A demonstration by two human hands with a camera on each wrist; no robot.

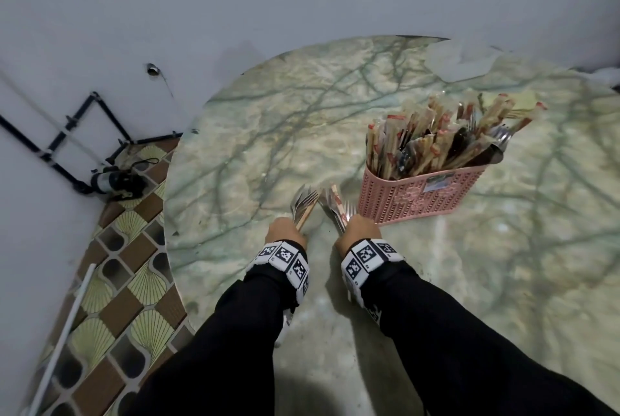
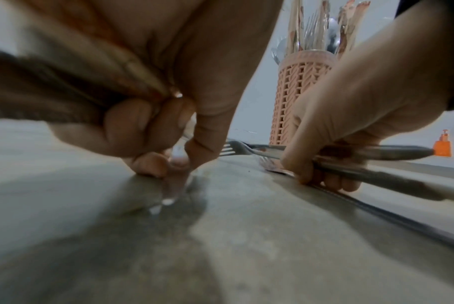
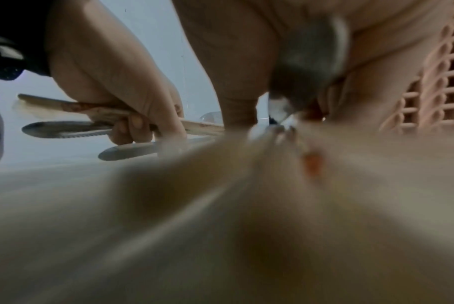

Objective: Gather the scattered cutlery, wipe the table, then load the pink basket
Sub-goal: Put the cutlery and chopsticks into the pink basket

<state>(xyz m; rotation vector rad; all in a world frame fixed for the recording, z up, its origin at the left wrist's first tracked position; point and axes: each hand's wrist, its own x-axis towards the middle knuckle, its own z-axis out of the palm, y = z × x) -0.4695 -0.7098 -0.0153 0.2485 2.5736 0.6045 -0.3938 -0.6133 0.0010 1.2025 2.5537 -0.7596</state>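
Head view: two cutlery bundles are gripped by curled fingers, left hand (image 1: 286, 230) and right hand (image 1: 360, 231), at lower centre. The basket (image 1: 419, 196), centre right, is already crowded; the last loading is judged left.

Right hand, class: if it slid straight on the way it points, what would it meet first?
Probably the pink basket: the right hand holds its cutlery bundle just short of the near left corner, though depth is unclear.

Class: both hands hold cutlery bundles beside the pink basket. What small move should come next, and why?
Probably lift the right hand with its bundle into the pink basket: it is nearest, and already grips forks and chopsticks.
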